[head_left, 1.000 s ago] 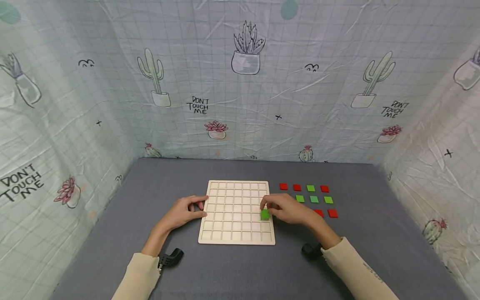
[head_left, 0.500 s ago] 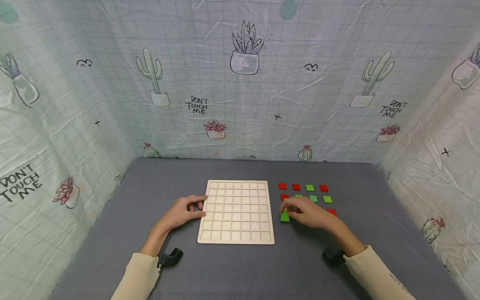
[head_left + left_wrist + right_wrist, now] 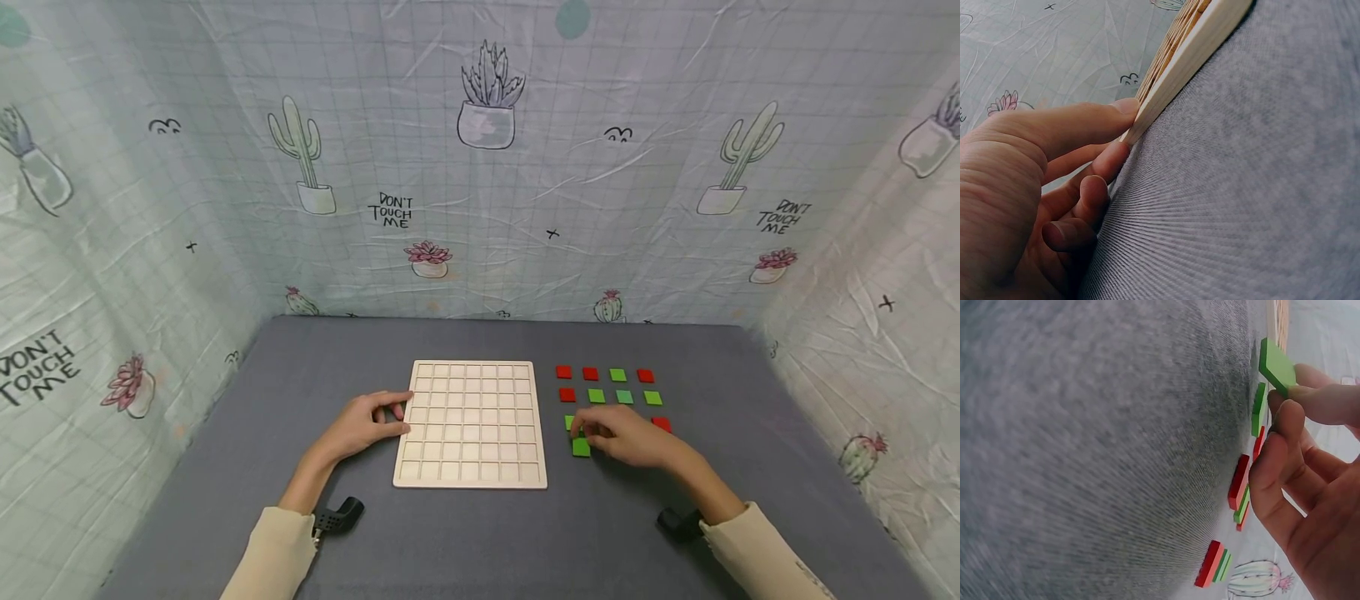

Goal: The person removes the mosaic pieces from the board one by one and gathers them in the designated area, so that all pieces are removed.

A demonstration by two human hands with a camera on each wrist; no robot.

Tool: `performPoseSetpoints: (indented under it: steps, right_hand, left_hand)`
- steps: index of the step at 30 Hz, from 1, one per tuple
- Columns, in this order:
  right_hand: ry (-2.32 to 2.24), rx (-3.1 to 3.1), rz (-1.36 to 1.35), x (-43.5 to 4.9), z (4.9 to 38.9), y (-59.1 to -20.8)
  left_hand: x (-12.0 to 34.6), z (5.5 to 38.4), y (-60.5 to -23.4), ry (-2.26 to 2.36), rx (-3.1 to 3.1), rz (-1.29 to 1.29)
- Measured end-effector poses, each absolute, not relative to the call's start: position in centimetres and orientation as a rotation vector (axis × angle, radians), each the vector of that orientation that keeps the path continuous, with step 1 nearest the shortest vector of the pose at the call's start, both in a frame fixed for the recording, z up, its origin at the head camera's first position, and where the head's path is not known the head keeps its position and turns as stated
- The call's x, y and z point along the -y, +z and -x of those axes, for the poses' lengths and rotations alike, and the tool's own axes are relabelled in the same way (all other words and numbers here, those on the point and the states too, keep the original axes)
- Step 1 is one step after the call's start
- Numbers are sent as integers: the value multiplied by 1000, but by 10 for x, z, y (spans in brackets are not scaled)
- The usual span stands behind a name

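In the head view my left hand (image 3: pixel 372 419) lies at the left edge of a pale wooden grid board (image 3: pixel 470 433). The left wrist view has its thumb (image 3: pixel 1124 106) laid against the board's side edge, with the lower fingers bent under. My right hand (image 3: pixel 626 433) is to the right of the board, over the lowest row of small square tiles. Between thumb and finger it pinches a green square tile (image 3: pixel 1277 367), tilted and held close over the dark cloth. Another green tile (image 3: pixel 570 422) lies just beyond it, partly covered by the fingers.
Red and green tiles lie in rows right of the board, among them a red tile (image 3: pixel 564 372), a bluish-green tile (image 3: pixel 624 397) and a red tile (image 3: pixel 661 424) beside the right hand. A printed curtain (image 3: pixel 480 208) encloses the grey cloth-covered table (image 3: pixel 465 542).
My right hand has carried the green tile from over the board's right edge out to the right and slightly nearer me. The left hand stays at the board's edge.
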State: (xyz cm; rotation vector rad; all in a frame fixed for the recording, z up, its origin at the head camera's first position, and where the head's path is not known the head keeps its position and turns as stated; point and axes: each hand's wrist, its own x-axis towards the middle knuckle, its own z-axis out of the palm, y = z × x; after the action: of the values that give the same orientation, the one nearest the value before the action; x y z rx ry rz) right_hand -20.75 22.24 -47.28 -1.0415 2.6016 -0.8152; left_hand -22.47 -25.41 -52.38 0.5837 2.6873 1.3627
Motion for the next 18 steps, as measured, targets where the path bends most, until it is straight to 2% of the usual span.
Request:
performPoseSetpoints:
  steps: [18]
  right_hand:
    - [-802,-2581,1084,-223,206,-482]
  left_hand:
    - [254,224,-521,1347,-2685,-563]
